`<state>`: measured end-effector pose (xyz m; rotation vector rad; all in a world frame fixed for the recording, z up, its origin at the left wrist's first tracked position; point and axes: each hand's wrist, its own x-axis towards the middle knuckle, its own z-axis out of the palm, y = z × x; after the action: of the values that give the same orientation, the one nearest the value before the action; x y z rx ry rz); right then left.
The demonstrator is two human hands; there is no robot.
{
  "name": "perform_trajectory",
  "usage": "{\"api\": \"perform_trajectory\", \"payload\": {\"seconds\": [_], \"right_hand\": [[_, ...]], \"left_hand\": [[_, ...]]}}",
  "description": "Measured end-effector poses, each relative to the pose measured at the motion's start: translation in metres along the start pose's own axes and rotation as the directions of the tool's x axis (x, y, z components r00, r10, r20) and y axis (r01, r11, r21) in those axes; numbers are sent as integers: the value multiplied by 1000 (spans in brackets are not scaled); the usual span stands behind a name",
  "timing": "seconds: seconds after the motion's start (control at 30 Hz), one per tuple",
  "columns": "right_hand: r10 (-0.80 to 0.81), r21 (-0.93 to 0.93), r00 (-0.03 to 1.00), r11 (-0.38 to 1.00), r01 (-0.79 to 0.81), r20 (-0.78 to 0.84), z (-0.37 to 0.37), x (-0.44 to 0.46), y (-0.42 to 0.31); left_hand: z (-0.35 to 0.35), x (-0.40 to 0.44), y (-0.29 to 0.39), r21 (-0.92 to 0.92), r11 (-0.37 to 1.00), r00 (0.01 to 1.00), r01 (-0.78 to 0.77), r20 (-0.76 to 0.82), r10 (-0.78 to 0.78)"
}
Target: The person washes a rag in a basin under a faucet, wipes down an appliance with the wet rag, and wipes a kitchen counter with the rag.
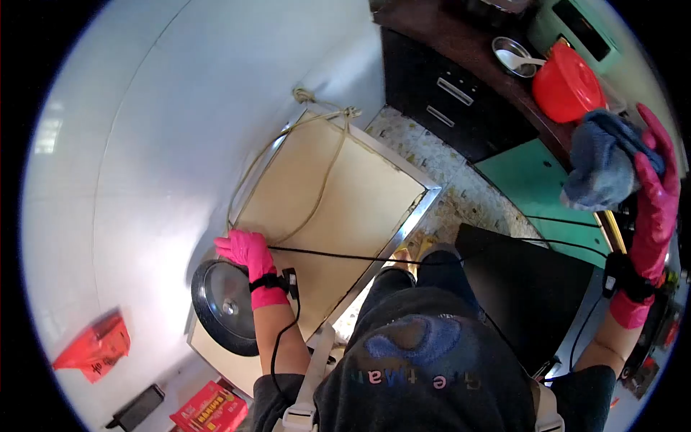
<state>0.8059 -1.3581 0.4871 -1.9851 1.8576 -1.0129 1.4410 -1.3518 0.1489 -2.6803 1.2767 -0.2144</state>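
Note:
My right hand (pixel 656 180), in a long pink rubber glove, holds a bunched blue-grey cloth (pixel 608 158) between thumb and fingers, raised in front of the counter. My left hand (pixel 248 252), gloved the same way, is at the upper rim of a round black pan with a glass lid (pixel 224 306) and a metal knob. Its fingers look bent and pressed together; what they grip is hidden. Beside the left fingers runs a beige rope (pixel 324 183), looped over a cream-coloured tabletop (pixel 367 187) with a metal edge. Each wrist wears a black strap with a cable.
On the dark counter (pixel 461 32) stand a red plastic tub (pixel 568 86) and a metal bowl (pixel 509 54) with a white spoon. Black drawers (pixel 450 93) and a green cabinet door (pixel 522 176) are below. A black panel (pixel 518 288) lies right of my legs. Black cables cross the space.

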Motion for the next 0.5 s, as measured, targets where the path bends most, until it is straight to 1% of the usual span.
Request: {"api": "perform_trajectory", "payload": {"seconds": [0.03,0.07,0.1,0.13,0.17,0.2,0.23,0.27,0.3,0.33,0.37,0.4,0.43,0.47,0.5], "right_hand": [[4,-107,998,994,-10,-62,-14,-5,1],[-38,-160,990,987,16,-136,-21,-9,3],[-11,-80,970,997,-8,-243,-25,-22,1],[-99,-54,956,995,87,-276,-25,-27,-8],[-186,-36,934,982,183,-306,-26,-33,-17],[-307,-175,904,948,265,-299,-33,-38,-12],[-296,-184,905,951,248,-306,-40,-44,-10],[-320,-240,892,938,251,-319,-47,-52,-8],[-344,-295,879,922,251,-329,-53,-61,-7],[-333,-305,881,923,233,-336,-58,-74,-4],[-244,-267,883,953,142,-400,-66,-91,-3],[-146,-228,876,973,43,-460,-75,-111,-4],[-168,-401,892,916,-16,-421,-88,-133,-11],[-75,-417,876,896,-150,-477,-102,-158,-12],[-52,-407,844,890,-203,-534,-114,-182,-9]], "left_hand": [[-5,1,10,-42,999,994,12,-111,-17],[-10,3,20,-84,996,975,15,-218,-33],[-11,4,38,-102,984,932,-143,-348,100],[-32,-4,65,-104,948,855,-302,-468,222],[-57,-12,93,-192,883,848,-429,-423,320],[-75,-18,123,-281,795,821,-538,-390,418],[-76,-24,154,-311,731,791,-607,-317,523],[-77,-26,176,-342,663,744,-667,-245,622],[-72,-27,187,-336,652,731,-680,-248,635],[-59,-31,200,-380,593,681,-710,-156,716],[-43,-40,215,-431,526,607,-733,-68,792],[-11,-32,222,-401,484,582,-778,-170,795],[14,-21,225,-367,439,546,-820,-269,793],[3,-30,220,-360,456,572,-814,-356,739],[15,-25,215,-323,509,595,-798,-282,753]]}}
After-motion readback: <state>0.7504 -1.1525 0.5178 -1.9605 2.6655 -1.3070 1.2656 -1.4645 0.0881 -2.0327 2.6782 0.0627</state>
